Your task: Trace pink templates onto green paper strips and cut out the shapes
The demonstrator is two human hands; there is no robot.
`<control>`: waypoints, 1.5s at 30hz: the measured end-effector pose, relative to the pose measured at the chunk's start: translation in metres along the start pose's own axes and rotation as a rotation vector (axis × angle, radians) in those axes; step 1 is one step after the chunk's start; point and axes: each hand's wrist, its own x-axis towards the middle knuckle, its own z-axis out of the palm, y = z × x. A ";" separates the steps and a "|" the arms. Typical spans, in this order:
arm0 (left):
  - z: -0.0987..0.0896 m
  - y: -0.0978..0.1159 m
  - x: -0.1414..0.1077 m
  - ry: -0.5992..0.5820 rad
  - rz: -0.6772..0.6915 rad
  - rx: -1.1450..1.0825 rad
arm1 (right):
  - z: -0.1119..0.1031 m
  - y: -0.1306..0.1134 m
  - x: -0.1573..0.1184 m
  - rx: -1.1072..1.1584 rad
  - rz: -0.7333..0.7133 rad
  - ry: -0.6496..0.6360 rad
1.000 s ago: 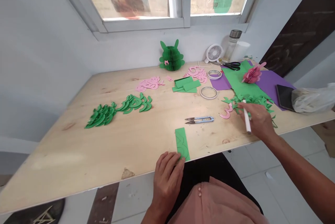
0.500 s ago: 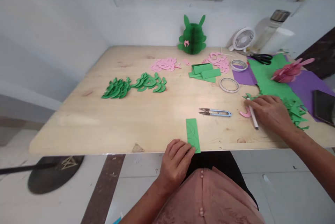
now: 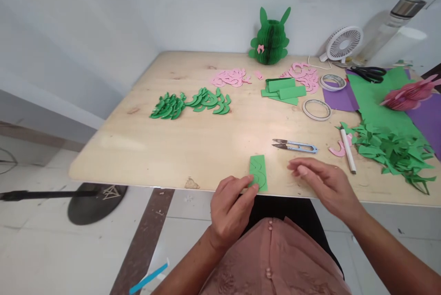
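At the table's front edge lies a green paper strip [image 3: 259,168] with curved lines drawn on it. My left hand [image 3: 231,208] pinches its lower left edge between thumb and fingers. My right hand [image 3: 330,184] hovers over the table to the strip's right, holding nothing, its fingers loosely bent and apart from the thumb. Blue-handled thread snips [image 3: 299,147] lie just beyond it. A white pen [image 3: 347,151] rests to its right, against a pink curved paper piece [image 3: 338,148].
Green cut pieces [image 3: 193,103], pink pieces [image 3: 230,77] and green strips [image 3: 282,90] lie farther back. Tape rolls [image 3: 317,110], green scraps [image 3: 392,148], black scissors [image 3: 367,73] and a small fan [image 3: 344,43] occupy the right. A green paper figure [image 3: 272,40] stands against the wall.
My right hand has let go of the pen, leaving it on the table, and has moved left toward the strip. My left hand now pinches the strip's edge. The view has shifted.
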 end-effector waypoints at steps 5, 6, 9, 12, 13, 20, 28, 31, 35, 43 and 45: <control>0.003 0.009 0.008 0.015 0.061 -0.040 | 0.029 -0.016 -0.001 0.465 0.291 -0.246; 0.005 0.011 0.008 0.009 0.078 -0.036 | 0.033 -0.018 0.001 0.544 0.301 -0.268; 0.011 0.014 0.005 -0.015 0.105 -0.024 | 0.040 -0.023 0.008 0.604 0.304 -0.153; 0.011 0.016 0.000 -0.039 0.080 -0.053 | 0.043 -0.023 0.015 0.574 0.313 -0.080; 0.009 0.016 0.000 -0.034 0.035 -0.077 | 0.043 -0.023 0.018 0.564 0.313 -0.074; 0.005 -0.006 0.042 -0.065 -0.829 -0.603 | 0.038 -0.025 0.031 0.481 0.253 -0.044; 0.023 -0.020 0.095 -0.264 -1.102 -0.908 | 0.037 -0.014 0.048 0.424 0.101 -0.040; 0.029 -0.023 0.099 -0.291 -1.107 -0.919 | 0.037 -0.008 0.053 0.374 0.072 -0.062; 0.036 -0.036 0.109 -0.257 -1.122 -0.932 | 0.021 0.003 0.056 0.051 -0.016 0.023; 0.059 -0.068 0.140 -0.198 -1.120 -0.974 | -0.007 0.039 0.042 -0.781 -0.346 0.142; 0.065 -0.074 0.143 -0.188 -1.122 -0.987 | -0.005 0.039 0.040 -0.858 -0.367 0.141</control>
